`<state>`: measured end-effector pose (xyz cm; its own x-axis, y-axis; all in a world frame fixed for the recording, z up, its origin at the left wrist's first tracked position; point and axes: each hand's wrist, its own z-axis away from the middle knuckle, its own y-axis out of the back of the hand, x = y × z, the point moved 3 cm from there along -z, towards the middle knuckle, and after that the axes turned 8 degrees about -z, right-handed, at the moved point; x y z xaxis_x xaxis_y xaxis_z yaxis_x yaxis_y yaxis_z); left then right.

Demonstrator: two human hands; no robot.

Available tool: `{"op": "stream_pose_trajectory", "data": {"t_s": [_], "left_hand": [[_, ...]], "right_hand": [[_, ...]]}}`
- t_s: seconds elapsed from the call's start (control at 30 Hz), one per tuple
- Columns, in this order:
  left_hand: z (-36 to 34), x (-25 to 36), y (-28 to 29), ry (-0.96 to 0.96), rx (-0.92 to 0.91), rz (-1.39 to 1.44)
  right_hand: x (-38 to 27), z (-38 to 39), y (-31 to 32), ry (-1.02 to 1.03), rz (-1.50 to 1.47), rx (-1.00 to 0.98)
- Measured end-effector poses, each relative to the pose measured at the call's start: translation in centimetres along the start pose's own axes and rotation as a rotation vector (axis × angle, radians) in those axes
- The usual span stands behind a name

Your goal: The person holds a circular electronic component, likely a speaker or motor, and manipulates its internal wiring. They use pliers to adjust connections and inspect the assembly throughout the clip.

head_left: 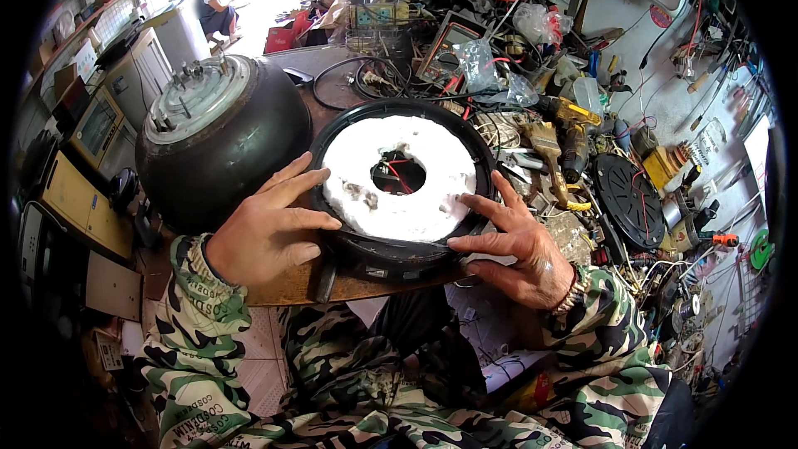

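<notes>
A round black plastic housing (391, 259) sits at the front edge of the table. Inside it lies a white fluffy insulation ring (345, 154), with red wires (406, 176) showing through its centre hole. My left hand (270, 220) rests at the left rim with its fingers spread, fingertips by the white ring. At the right rim, my right hand (515, 245) lies with fingers apart, its fingertips touching the ring's edge. Left of the housing stands a large dark rounded tank (241, 158) with a metal flange (204, 100) and several studs on top.
Cables, a multimeter (449, 46) and plastic bags (478, 62) crowd the back of the table. To the right are a brush (544, 145), a yellow drill (573, 116) and a black vented disc (628, 199). A person (216, 12) sits far back by the doorway.
</notes>
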<state>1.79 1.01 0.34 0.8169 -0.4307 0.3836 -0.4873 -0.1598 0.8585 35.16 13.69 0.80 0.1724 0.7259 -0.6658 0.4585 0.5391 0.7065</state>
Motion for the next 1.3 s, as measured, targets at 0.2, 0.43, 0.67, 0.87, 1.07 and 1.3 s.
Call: {"op": "stream_pose_trajectory", "data": {"t_s": [0.2,0.43,0.67,0.87,1.07,1.3], "left_hand": [[-0.2,-0.2,-0.1,0.056,-0.023,0.082],[-0.1,-0.2,-0.5,0.119,-0.052,0.116],[-0.4,0.2,-0.4,0.121,-0.036,0.093],[-0.2,0.3,-0.5,0.135,-0.025,0.096],[-0.2,0.0,-0.7,0.162,-0.029,0.161],[-0.2,0.0,-0.7,0.183,-0.03,0.187]], "right_hand": [[0.3,0.2,-0.5,-0.092,-0.105,0.043],[0.5,0.0,-0.6,-0.106,-0.159,0.048],[1.3,0.0,-0.8,-0.098,-0.164,0.081],[1.5,-0.1,-1.1,-0.106,-0.203,0.131],[1.5,0.0,-1.1,-0.159,-0.243,0.153],[1.5,-0.1,-0.9,-0.194,-0.299,0.137]]}}
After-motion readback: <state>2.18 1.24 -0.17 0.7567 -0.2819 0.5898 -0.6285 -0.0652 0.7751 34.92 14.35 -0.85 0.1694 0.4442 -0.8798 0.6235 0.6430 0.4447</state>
